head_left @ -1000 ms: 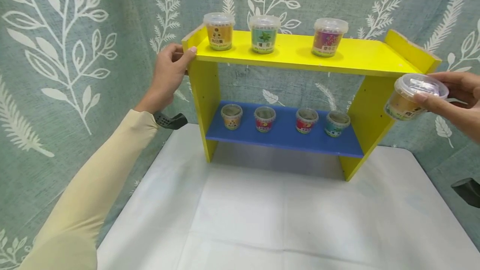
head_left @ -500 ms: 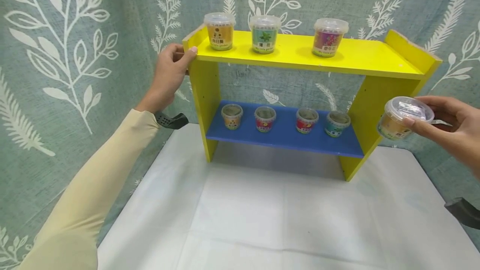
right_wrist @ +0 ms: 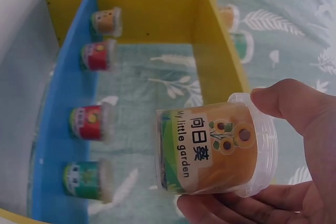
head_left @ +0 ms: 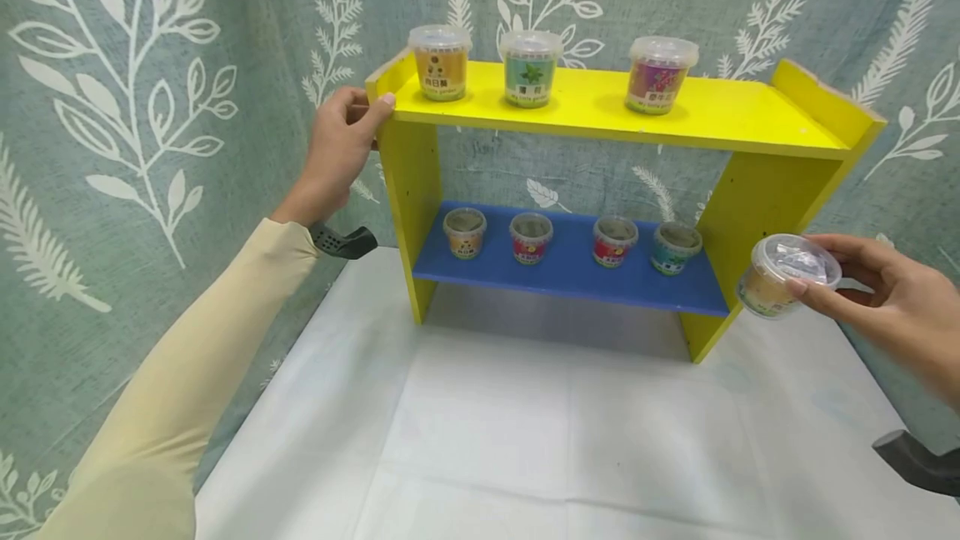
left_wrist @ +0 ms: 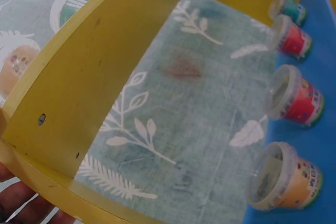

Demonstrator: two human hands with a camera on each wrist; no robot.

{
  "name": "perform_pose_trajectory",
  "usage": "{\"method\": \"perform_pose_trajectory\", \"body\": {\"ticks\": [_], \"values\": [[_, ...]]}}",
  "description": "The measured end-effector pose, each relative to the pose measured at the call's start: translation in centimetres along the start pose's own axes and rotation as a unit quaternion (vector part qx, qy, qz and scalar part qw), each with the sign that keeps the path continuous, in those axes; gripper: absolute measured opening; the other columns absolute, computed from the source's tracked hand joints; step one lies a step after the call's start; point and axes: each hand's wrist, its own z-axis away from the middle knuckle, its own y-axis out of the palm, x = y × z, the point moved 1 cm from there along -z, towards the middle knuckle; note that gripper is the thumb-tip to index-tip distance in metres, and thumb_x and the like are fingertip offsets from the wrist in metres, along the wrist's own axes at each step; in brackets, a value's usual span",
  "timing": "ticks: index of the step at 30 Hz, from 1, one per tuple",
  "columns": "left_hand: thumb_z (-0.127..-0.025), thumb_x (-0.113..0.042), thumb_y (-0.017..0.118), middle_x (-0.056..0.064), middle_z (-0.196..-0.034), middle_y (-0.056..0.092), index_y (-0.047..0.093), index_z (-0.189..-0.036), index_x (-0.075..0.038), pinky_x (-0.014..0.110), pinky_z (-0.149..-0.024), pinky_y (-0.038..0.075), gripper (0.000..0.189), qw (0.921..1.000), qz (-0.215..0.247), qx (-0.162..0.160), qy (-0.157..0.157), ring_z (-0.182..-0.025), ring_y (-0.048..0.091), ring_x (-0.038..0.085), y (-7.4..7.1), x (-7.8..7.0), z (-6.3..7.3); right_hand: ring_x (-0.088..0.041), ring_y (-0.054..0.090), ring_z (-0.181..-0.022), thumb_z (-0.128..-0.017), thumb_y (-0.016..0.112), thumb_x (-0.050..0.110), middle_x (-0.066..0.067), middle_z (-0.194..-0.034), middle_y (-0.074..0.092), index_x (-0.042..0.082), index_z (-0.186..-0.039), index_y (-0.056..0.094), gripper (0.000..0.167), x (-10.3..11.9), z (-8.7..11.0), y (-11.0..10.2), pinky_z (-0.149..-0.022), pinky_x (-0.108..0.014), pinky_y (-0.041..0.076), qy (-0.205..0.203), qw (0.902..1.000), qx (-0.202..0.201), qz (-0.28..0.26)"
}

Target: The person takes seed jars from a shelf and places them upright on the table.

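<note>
Yellow and blue, the shelf (head_left: 727,111) stands on a white tabletop (head_left: 487,407), and the action is out on its right flank! At three o'clock in the head view, the right hand (head_left: 892,290) has the sunflower cup (head_left: 783,272) gripped, thumb on the rim of its clear lid and fingers round the other side. It's up in mid-air near the side panel (head_left: 765,198); touching or apart, I cannot tell. Over at ten o'clock, the left hand (head_left: 341,136) clasps the shelf's upper corner, thumb in front, fingers behind.

Along the top: an orange cup (head_left: 441,77) just before twelve, a green cup (head_left: 529,77) just after, a purple cup (head_left: 656,86) between one and two. Nine o'clock from the sunflower cup lies the blue board (head_left: 572,263), bearing four more cups (head_left: 611,248).

So this looks like the carry — cup aloft, not yet set down — and the next move, I'd judge, calls for a level wrist, clearance past that panel, and firm support underneath before those fingers loosen.
</note>
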Motion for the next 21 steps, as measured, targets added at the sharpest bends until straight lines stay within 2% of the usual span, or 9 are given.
{"method": "perform_pose_trajectory", "body": {"ticks": [4,6,7,9,10,11,16,17,21], "values": [[-0.102,-0.044,0.063,0.002,-0.120,0.060,0.058,-0.125,-0.012,0.035,-0.090,0.048,0.040,1.0000,0.003,-0.001,-0.001,-0.108,0.058,0.020,0.1,0.0,0.0,0.024,0.045,-0.091,-0.098,0.073,0.021,-0.022,-0.135,0.049,-0.004,-0.150,0.042,0.066,-0.5,0.5,0.8,-0.068,-0.002,0.044,0.002,0.9997,0.023,0.005],[-0.102,-0.044,0.063,0.003,-0.120,0.060,0.058,-0.125,-0.012,0.035,-0.090,0.048,0.040,1.0000,0.003,-0.002,0.000,-0.108,0.058,0.021,0.1,0.1,0.0,0.018,0.053,-0.094,-0.099,0.072,0.023,-0.027,-0.137,0.048,-0.004,-0.151,0.041,0.067,-0.8,0.8,1.2,-0.067,-0.002,0.045,0.005,0.9994,0.032,0.010],[-0.102,-0.044,0.062,0.002,-0.120,0.060,0.057,-0.125,-0.012,0.035,-0.090,0.048,0.040,1.0000,0.001,-0.002,0.001,-0.108,0.058,0.020,0.1,0.1,0.0,0.010,0.059,-0.097,-0.099,0.072,0.025,-0.032,-0.139,0.046,-0.004,-0.152,0.040,0.068,-0.9,1.0,1.4,-0.066,-0.003,0.045,0.008,0.9992,0.037,0.014],[-0.102,-0.045,0.062,0.003,-0.120,0.060,0.057,-0.125,-0.012,0.034,-0.090,0.048,0.040,1.0000,-0.001,-0.002,0.001,-0.108,0.057,0.020,0.2,0.1,0.0,0.004,0.059,-0.099,-0.099,0.072,0.026,-0.033,-0.139,0.045,-0.003,-0.153,0.038,0.070,-1.3,1.3,1.9,-0.066,-0.004,0.046,0.013,0.9989,0.044,0.014],[-0.102,-0.045,0.062,0.003,-0.120,0.060,0.057,-0.125,-0.012,0.034,-0.090,0.048,0.040,1.0000,-0.001,-0.001,0.001,-0.108,0.057,0.020,0.2,0.1,0.0,-0.007,0.063,-0.102,-0.099,0.072,0.027,-0.033,-0.139,0.045,-0.003,-0.153,0.038,0.071,-1.5,1.5,2.1,-0.067,-0.004,0.046,0.015,0.9987,0.048,0.012],[-0.102,-0.045,0.062,0.003,-0.120,0.060,0.057,-0.125,-0.012,0.034,-0.090,0.047,0.040,1.0000,-0.001,0.000,0.000,-0.108,0.057,0.020,0.3,0.2,0.0,-0.009,0.063,-0.104,-0.099,0.072,0.027,-0.033,-0.139,0.045,-0.003,-0.153,0.037,0.071,-1.7,1.7,2.3,-0.067,-0.005,0.047,0.016,0.9985,0.052,0.008],[-0.102,-0.044,0.063,0.002,-0.119,0.060,0.058,-0.123,-0.013,0.033,-0.089,0.047,0.039,1.0000,0.008,0.001,-0.005,-0.107,0.056,0.019,0.3,0.3,0.0,-0.001,0.059,-0.106,-0.099,0.072,0.029,-0.030,-0.140,0.046,-0.002,-0.153,0.038,0.071,-2.8,2.6,3.2,-0.070,-0.007,0.049,0.023,0.9975,0.066,-0.001],[-0.101,-0.044,0.063,0.002,-0.119,0.060,0.058,-0.123,-0.013,0.033,-0.088,0.047,0.038,0.9999,0.010,0.000,-0.006,-0.107,0.056,0.019,0.3,0.3,0.0,0.008,0.055,-0.104,-0.099,0.073,0.030,-0.029,-0.139,0.047,0.000,-0.153,0.039,0.070,-3.0,2.7,3.4,-0.070,-0.008,0.050,0.022,0.9975,0.067,-0.001],[-0.101,-0.044,0.063,0.002,-0.119,0.060,0.059,-0.123,-0.013,0.034,-0.089,0.047,0.039,0.9999,0.013,-0.004,-0.006,-0.107,0.057,0.019,0.2,0.1,0.0,0.023,0.047,-0.100,-0.097,0.075,0.030,-0.026,-0.140,0.049,0.002,-0.151,0.043,0.069,-3.6,3.2,4.0,-0.072,-0.008,0.050,0.016,0.9976,0.067,-0.010]]}}
